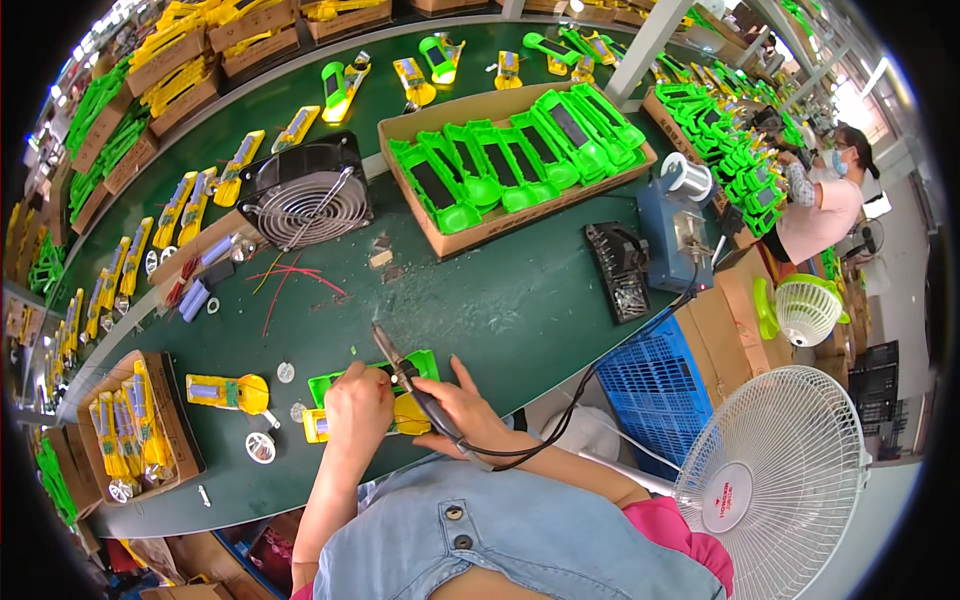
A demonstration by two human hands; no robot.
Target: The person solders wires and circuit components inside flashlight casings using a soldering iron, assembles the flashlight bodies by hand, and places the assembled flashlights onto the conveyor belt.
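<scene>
My right hand [468,412] grips a soldering iron [432,408], its metal tip pointing up and to the left above the table. Close beside it, my left hand [360,402] is closed in a pinch over the work; whatever its fingers hold is hidden. Under both hands lies a yellow plastic casing [410,414], partly covered. A green plastic casing [425,362] lies just beyond it. To the left rests another yellow casing [228,392] with a battery in it, and near it are a round reflector [260,447] and small discs [286,372].
A cardboard box [445,245] of green casings stands behind, beside a black fan [308,190]. At right are a blue soldering unit [672,240] with a solder spool [688,177], and a white fan [770,480]. A box of yellow casings [185,440] sits left. A co-worker [825,200] works far right.
</scene>
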